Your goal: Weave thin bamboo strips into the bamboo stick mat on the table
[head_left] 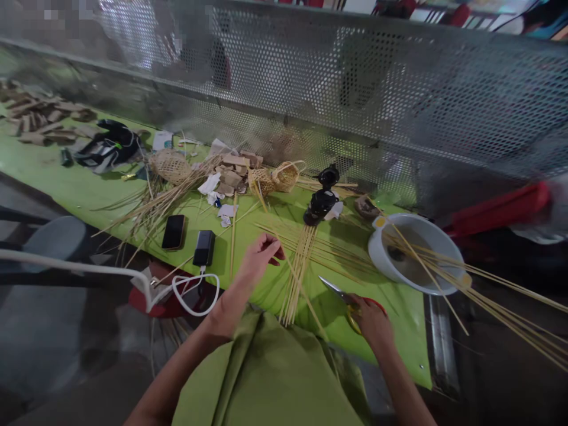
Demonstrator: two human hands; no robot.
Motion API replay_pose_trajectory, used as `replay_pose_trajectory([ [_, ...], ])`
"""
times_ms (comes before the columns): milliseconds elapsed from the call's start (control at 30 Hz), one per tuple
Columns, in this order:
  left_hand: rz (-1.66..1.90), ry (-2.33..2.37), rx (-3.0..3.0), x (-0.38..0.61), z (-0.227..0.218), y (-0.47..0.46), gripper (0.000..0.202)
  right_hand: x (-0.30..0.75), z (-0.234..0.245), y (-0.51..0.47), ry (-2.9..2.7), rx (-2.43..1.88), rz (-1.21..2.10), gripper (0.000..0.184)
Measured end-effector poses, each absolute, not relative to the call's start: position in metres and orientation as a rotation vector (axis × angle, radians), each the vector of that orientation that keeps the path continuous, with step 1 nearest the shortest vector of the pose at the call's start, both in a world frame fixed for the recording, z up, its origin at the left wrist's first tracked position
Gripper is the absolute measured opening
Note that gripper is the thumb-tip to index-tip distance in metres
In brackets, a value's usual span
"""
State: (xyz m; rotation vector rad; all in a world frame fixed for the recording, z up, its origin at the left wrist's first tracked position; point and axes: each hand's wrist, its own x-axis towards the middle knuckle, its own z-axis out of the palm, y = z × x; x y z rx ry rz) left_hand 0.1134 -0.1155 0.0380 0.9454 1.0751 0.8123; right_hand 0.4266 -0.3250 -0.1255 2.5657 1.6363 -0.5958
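My left hand (262, 253) is closed in a pinch over the table, its fingertips on a long thin bamboo strip (306, 299) that slants down toward my apron. In my right hand (373, 322) is a pair of scissors (333, 287), with red and yellow handles and the blades pointing up and left. Between the hands lies a bundle of pale strips (298, 272), side by side, over others laid crosswise. A glossy black object (320, 204) stands on the far end of the bundle.
At right, a white bucket (377, 251) holds long strips jutting past the table edge. Small woven baskets (286, 176) and brown scraps (233, 177) lie at the back. A phone (173, 231) and a cabled power bank (204, 248) are left. A perforated metal screen (288, 71) stands behind.
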Motion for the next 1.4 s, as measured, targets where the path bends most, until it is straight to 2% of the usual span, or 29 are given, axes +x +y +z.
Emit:
replay_pose_trajectory([
  [67, 0.807, 1.067, 0.952, 0.118, 0.038, -0.116, 0.023, 0.417, -0.104, -0.310, 1.591, 2.590, -0.639, 0.039],
  [133, 0.799, 1.053, 0.957, 0.121, 0.038, -0.118, 0.026, 0.400, -0.077, -0.289, 1.684, 2.704, -0.861, 0.033],
  [233, 0.787, 1.048, 0.966, 0.126, 0.039, -0.120, 0.033, 0.362, -0.035, -0.253, 1.943, 2.830, -1.566, 0.033],
  [300, 0.780, 1.051, 0.981, 0.127, 0.038, -0.121, 0.035, 0.336, -0.013, -0.231, 1.926, 2.720, -2.033, 0.035],
  [433, 0.786, 1.063, 0.994, 0.126, 0.037, -0.121, 0.035, 0.303, 0.010, -0.205, 1.855, 2.536, -2.429, 0.030],
  [767, 0.698, 1.069, 1.026, 0.126, 0.042, -0.132, 0.022, 0.289, 0.014, -0.192, 1.784, 2.548, -2.578, 0.028],
  [1033, 0.612, 1.088, 1.157, 0.129, 0.028, -0.136, 0.023, 0.290, 0.013, -0.192, 1.740, 2.589, -2.584, 0.031],
  [1400, 0.639, 1.131, 1.181, 0.125, 0.030, -0.136, 0.022, 0.284, 0.015, -0.191, 1.628, 2.615, -2.690, 0.035],
])
